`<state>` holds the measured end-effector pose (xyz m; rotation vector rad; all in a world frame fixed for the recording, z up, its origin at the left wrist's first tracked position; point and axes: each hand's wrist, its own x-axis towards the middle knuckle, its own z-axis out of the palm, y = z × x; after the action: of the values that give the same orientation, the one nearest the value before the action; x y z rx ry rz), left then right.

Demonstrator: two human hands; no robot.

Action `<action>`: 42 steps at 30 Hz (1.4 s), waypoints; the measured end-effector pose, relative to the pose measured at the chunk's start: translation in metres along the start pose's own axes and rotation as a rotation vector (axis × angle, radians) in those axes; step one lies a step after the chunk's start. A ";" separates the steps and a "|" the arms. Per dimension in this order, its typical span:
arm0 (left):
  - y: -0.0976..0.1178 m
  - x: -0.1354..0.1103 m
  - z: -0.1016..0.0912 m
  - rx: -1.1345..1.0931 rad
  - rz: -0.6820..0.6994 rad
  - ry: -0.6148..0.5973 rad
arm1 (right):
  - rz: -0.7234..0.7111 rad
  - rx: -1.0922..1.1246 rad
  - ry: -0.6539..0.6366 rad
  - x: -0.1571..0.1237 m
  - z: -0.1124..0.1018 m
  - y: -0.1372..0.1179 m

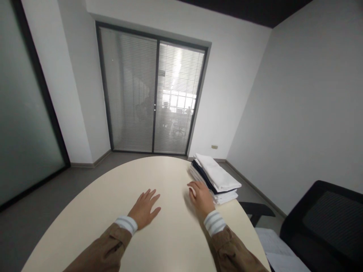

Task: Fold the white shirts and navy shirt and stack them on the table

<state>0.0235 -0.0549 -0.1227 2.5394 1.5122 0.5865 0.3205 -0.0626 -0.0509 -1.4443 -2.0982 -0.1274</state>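
Note:
My left hand (145, 210) is over the pale round table (113, 200), palm down with the fingers spread and nothing in it. To its right, my right hand (202, 198) hovers beside a stack of folded cloth. Its fingers are loosely bent, the thumb stands apart from them, and I see nothing held. On top of the stack lies a folded white cloth (217, 172), with a dark navy layer (202, 176) below it and more white folded layers (227, 197) at the bottom. Whether my right wrist touches the stack I cannot tell.
A black mesh chair (329, 223) stands at the right, its armrest (256, 209) close to the table edge. White cloth or paper (279, 249) lies on its seat. Beyond the table are a glass partition with blinds (133, 94) and white walls (306, 98).

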 end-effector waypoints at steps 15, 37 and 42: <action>-0.001 -0.002 0.001 -0.022 0.004 0.027 | 0.515 -0.076 0.564 -0.004 -0.059 0.050; 0.051 0.001 0.001 -0.912 -0.232 0.381 | 0.483 1.241 -0.235 0.008 -0.038 -0.037; 0.050 0.006 -0.017 -0.875 -0.372 0.557 | 0.323 0.544 -0.081 -0.004 -0.027 -0.042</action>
<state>0.0606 -0.0758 -0.0900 1.4556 1.3542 1.5475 0.2956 -0.0938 -0.0209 -1.4262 -1.7368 0.5904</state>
